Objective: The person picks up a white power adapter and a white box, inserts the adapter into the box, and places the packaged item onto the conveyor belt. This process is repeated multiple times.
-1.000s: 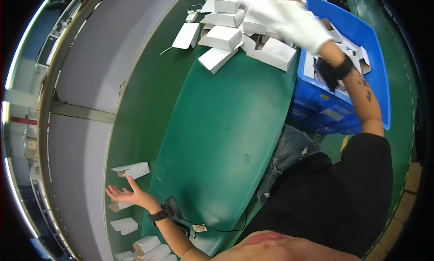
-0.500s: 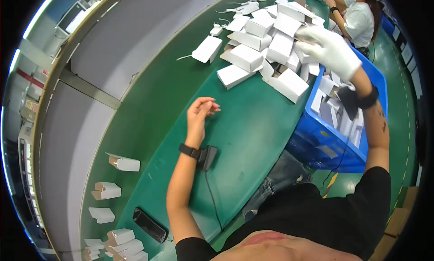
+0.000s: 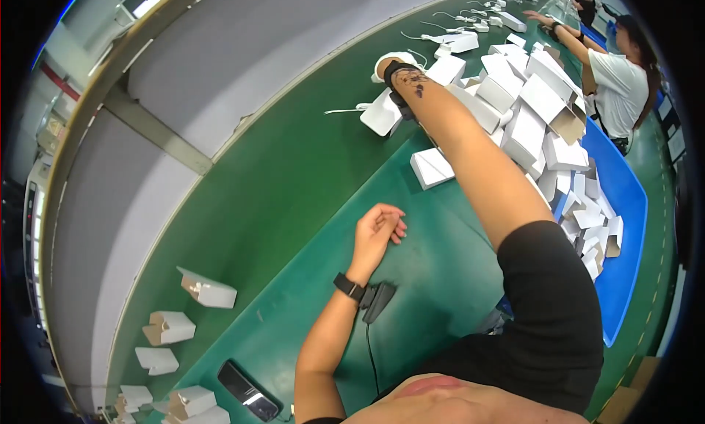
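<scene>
My right hand (image 3: 383,64), in a white glove, reaches far across the green table. Its fingers are hidden behind my wrist, so I cannot tell whether it holds anything. Just below it lies a white box (image 3: 382,114), with a white cable (image 3: 341,112) sticking out to its left. My left hand (image 3: 376,237) is bare and hovers near or rests on the green tabletop (image 3: 440,262), fingers loosely curled and partly apart, nothing in it. A large pile of white cardboard boxes (image 3: 525,130) spreads to the right of my right forearm. One more white box (image 3: 432,167) sits apart below that forearm.
At the right, a blue bin (image 3: 624,277) contains several white boxes. White plugs with cables (image 3: 477,24) line the far side. Open white boxes (image 3: 172,327) stand at the lower left, near a black phone-like device (image 3: 248,389). A co-worker (image 3: 617,79) sits at the far right.
My right hand has swung left from the box pile to the table's far side. The view has shifted, and my left hand keeps its loose curl.
</scene>
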A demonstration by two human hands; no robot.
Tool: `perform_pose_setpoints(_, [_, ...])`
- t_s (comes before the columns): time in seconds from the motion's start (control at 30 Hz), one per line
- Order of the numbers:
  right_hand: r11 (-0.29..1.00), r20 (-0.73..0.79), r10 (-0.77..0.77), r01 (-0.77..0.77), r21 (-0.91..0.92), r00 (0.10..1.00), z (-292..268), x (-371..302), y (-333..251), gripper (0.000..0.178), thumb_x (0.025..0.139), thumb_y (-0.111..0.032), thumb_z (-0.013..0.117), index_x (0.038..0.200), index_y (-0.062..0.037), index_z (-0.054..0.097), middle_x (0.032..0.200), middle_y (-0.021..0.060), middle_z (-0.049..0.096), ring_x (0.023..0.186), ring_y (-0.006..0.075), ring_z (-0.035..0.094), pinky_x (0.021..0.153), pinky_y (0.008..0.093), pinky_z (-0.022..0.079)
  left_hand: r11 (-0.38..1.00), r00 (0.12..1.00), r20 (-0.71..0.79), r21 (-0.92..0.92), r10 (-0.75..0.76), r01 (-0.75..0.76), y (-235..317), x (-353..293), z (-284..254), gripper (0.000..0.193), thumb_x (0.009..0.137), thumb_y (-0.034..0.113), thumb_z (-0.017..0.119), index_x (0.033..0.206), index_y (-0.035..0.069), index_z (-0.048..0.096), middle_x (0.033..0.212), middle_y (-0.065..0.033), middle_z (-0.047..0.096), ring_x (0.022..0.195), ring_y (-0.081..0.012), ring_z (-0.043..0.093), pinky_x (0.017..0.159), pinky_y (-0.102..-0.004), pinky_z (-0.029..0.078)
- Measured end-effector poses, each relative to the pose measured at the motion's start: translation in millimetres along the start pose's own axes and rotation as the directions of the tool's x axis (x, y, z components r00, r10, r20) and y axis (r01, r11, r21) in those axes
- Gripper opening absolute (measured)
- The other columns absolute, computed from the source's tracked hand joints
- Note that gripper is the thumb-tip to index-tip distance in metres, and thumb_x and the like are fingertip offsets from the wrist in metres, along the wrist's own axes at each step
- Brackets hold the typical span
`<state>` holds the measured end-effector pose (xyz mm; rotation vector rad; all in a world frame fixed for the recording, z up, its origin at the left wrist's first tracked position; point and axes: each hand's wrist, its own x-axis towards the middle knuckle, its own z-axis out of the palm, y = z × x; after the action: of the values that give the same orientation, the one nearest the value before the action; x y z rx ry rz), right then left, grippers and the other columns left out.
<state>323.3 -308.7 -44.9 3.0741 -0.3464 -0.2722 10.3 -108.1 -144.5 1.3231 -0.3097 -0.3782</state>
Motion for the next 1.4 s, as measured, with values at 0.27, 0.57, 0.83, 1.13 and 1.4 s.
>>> perform_pose_setpoints(0.27, [0.981, 0.269, 0.162, -0.183, 0.056, 0.949, 2.3, 53.1, 38.3, 0.032, 0.085, -0.034, 0.059, 0.113, -0.0196, 0.062, 0.116, 0.0052, 0.061, 0.096, 0.0235, 0.063, 0.079, 0.0467, 0.050, 0.996, 0.997, 0.023, -0.037, -0.074, 0.075, 8.8, 8.6, 18.2, 0.013, 0.094, 0.008, 0.047, 0.097, 0.000, 0.056, 0.080, -0.0073, 0.060, 0.068, -0.0119, 0.057, 0.058, -0.0227, 0.046])
perform_pose_setpoints(0.57, [0.915, -0.096, 0.269, -0.223, 0.335, 0.958, 4.1, 65.6, 46.5, 0.031, 0.084, -0.031, 0.061, 0.108, -0.0113, 0.056, 0.109, 0.0049, 0.062, 0.095, 0.0209, 0.062, 0.078, 0.0424, 0.049, 0.996, 0.997, 0.041, -0.066, -0.058, 0.061, 6.8, 10.6, 20.8, 0.011, 0.093, 0.010, 0.050, 0.096, 0.001, 0.057, 0.078, -0.0044, 0.059, 0.068, -0.0093, 0.056, 0.058, -0.0212, 0.045])
perform_pose_setpoints(0.83, [0.175, -0.459, 0.547, 0.440, 0.881, 0.700, -73.3, 42.9, 59.4, 0.032, 0.084, -0.030, 0.061, 0.101, -0.0059, 0.049, 0.099, 0.0068, 0.063, 0.087, 0.0186, 0.062, 0.071, 0.0393, 0.050, 0.999, 0.994, 0.103, -0.050, 0.027, -0.022, 2.9, 11.5, 28.3, 0.022, 0.095, 0.019, 0.050, 0.097, -0.001, 0.058, 0.078, -0.0056, 0.061, 0.068, -0.0101, 0.057, 0.059, -0.0221, 0.046])
perform_pose_setpoints(1.13, [-0.669, -0.487, -0.688, -0.210, 0.713, 0.539, -39.0, -204.3, -20.8, 0.020, 0.086, -0.011, 0.056, 0.101, -0.0025, 0.047, 0.091, 0.0071, 0.052, 0.078, 0.0180, 0.055, 0.065, 0.0273, 0.049, 0.827, 0.980, 0.193, -0.559, 0.052, 0.066, 37.6, -5.4, -8.8, 0.050, 0.095, 0.044, 0.043, 0.121, 0.002, 0.050, 0.111, -0.0150, 0.060, 0.097, -0.0218, 0.060, 0.080, -0.0312, 0.049])
perform_pose_setpoints(1.4, [-0.664, -0.187, -0.494, -0.229, 0.712, 0.849, 98.4, -371.6, 8.9, 0.025, 0.087, -0.024, 0.062, 0.103, -0.0050, 0.055, 0.092, 0.0024, 0.058, 0.080, 0.0126, 0.056, 0.065, 0.0266, 0.046, 0.548, 0.920, 0.314, -0.824, 0.234, 0.142, -32.6, 54.2, -50.3, 0.046, 0.097, 0.040, 0.038, 0.125, 0.004, 0.047, 0.125, -0.0133, 0.053, 0.117, -0.0236, 0.049, 0.098, -0.0370, 0.040])
